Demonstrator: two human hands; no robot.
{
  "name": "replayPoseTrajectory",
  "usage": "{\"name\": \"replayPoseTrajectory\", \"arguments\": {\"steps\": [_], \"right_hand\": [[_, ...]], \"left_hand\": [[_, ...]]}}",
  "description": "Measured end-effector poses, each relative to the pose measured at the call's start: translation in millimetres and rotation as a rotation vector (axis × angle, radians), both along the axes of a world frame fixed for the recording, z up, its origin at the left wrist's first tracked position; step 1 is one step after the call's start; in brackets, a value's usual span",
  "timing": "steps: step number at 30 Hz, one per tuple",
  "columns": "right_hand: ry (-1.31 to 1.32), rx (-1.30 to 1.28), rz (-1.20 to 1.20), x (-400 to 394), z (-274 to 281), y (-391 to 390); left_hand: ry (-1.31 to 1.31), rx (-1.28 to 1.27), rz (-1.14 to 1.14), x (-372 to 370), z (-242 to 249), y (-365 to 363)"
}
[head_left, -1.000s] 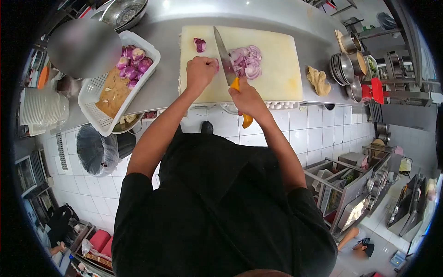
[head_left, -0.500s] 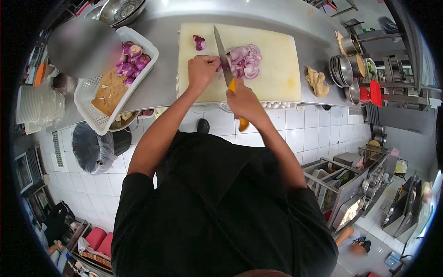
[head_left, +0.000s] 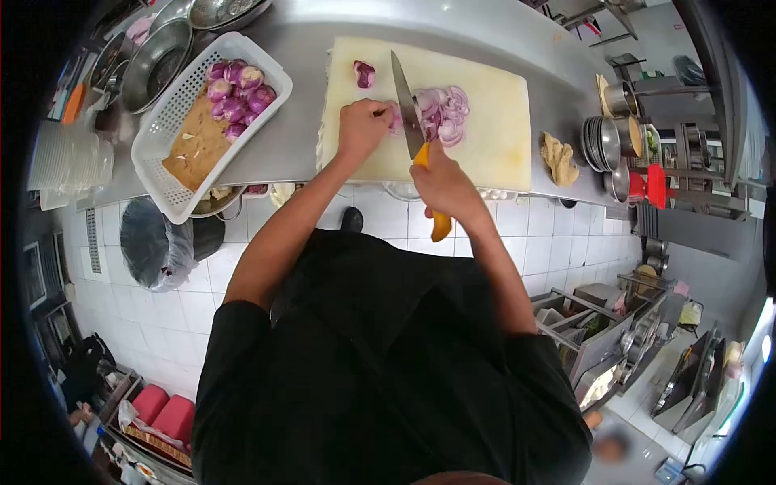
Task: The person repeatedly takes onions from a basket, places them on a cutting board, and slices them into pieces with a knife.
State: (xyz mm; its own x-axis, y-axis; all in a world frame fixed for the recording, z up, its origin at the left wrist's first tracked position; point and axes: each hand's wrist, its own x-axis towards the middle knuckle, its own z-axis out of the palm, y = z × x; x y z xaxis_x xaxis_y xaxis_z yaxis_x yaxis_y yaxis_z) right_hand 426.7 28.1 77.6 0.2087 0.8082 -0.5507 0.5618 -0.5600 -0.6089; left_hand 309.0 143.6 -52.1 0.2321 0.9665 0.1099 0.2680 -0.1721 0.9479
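My right hand [head_left: 443, 182] is wrapped round the yellow handle of a kitchen knife [head_left: 408, 105]. Its long blade points away from me over the cutting board [head_left: 493, 121]. Left of the blade, my left hand [head_left: 364, 128] has its fingers curled against a piece of red onion [head_left: 395, 117], partly hidden by them. Sliced onion rings [head_left: 444, 117] lie heaped on the blade's right side. A dark purple onion piece [head_left: 364, 74] rests alone near the board's far left corner.
Left of the board, a white perforated basket [head_left: 279, 81] holds several peeled red onions [head_left: 237, 93] and a brown sheet. Metal bowls [head_left: 158, 65] stand behind it. A crumpled tan cloth [head_left: 559, 159] and stacked metal pans [head_left: 600, 144] are at right. A lined bin [head_left: 153, 242] stands below left.
The knife has shifted slightly right relative to my left hand, widening the gap between them. My left fingers have drawn back a little from the blade. The whole view has shifted slightly.
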Motion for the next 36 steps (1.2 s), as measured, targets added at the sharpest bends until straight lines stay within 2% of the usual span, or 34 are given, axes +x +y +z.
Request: {"name": "replayPoseTrajectory", "arguments": {"steps": [2, 3, 5, 6, 8, 13, 16, 19, 22, 23, 26, 31, 33, 36], "right_hand": [[-0.032, 0.074, -0.038, -8, -30, -2], [-0.210, 0.274, 0.073, 3, -96, 4], [-0.134, 0.257, 0.005, 6, -99, 24], [-0.094, 0.252, -0.023, 8, -98, 34], [-0.055, 0.125, -0.014, 16, -57, 41], [0.005, -0.029, 0.003, 1, 10, 7], [-0.003, -0.010, -0.001, -4, -1, 0], [-0.133, 0.170, 0.027, -6, -68, 10], [-0.091, 0.262, -0.009, 5, -88, 37], [-0.054, 0.217, 0.002, 12, -86, 44], [-0.016, 0.082, -0.035, 5, -26, 40], [-0.010, -0.020, 0.018, -5, 9, 12], [-0.018, -0.024, 0.004, -9, -1, 9], [-0.220, 0.241, 0.080, -4, -95, 17]], "left_hand": [[-0.007, 0.016, 0.008, -1, 1, 0], [-0.012, 0.026, 0.005, 1, 2, -1], [0.018, 0.029, 0.002, 1, 2, -1], [0.033, 0.033, 0.007, 0, 1, 1], [0.008, 0.047, -0.016, 0, 0, 2], [0.002, 0.054, -0.002, 0, -2, 0], [-0.001, 0.027, 0.002, -1, -3, 1], [-0.014, 0.018, 0.006, 0, -9, 1], [-0.011, 0.045, 0.023, 2, -11, 5], [-0.003, 0.031, 0.016, 1, -10, 2], [-0.023, 0.046, -0.019, -1, -5, 6], [-0.007, 0.034, -0.028, -3, -8, 3], [-0.046, 0.024, -0.014, -1, -9, 3], [0.003, 0.060, 0.004, 0, -7, 2]]}}
